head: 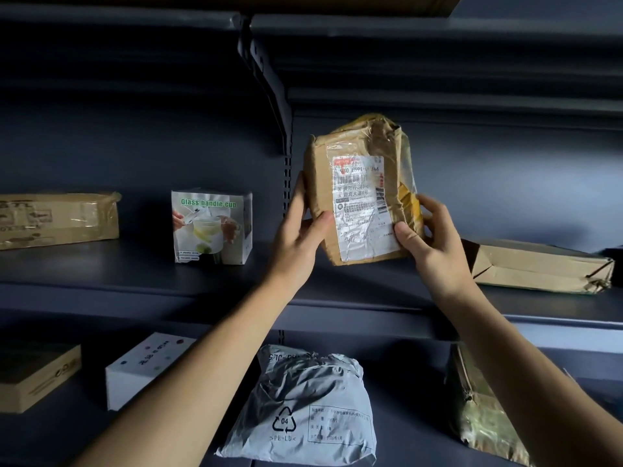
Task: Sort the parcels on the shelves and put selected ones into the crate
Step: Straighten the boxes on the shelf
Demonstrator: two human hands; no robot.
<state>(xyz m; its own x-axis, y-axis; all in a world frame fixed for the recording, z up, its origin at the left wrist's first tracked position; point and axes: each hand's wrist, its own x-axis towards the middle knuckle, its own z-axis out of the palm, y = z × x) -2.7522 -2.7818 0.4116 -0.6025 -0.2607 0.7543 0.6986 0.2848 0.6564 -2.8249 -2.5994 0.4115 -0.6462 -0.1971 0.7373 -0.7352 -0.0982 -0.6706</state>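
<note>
Above the dark metal shelf (202, 281), both hands' grip clasps a crumpled, tape-wrapped cardboard parcel (357, 183) upright.

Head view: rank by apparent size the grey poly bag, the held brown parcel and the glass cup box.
1. Grey poly bag, though it is nearest the camera, so unsure.
2. Held brown parcel, in both hands, left and right.
3. Glass cup box.

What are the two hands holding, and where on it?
A brown parcel, upright: the left hand at its lower left edge, the right hand at its lower right edge.
</note>
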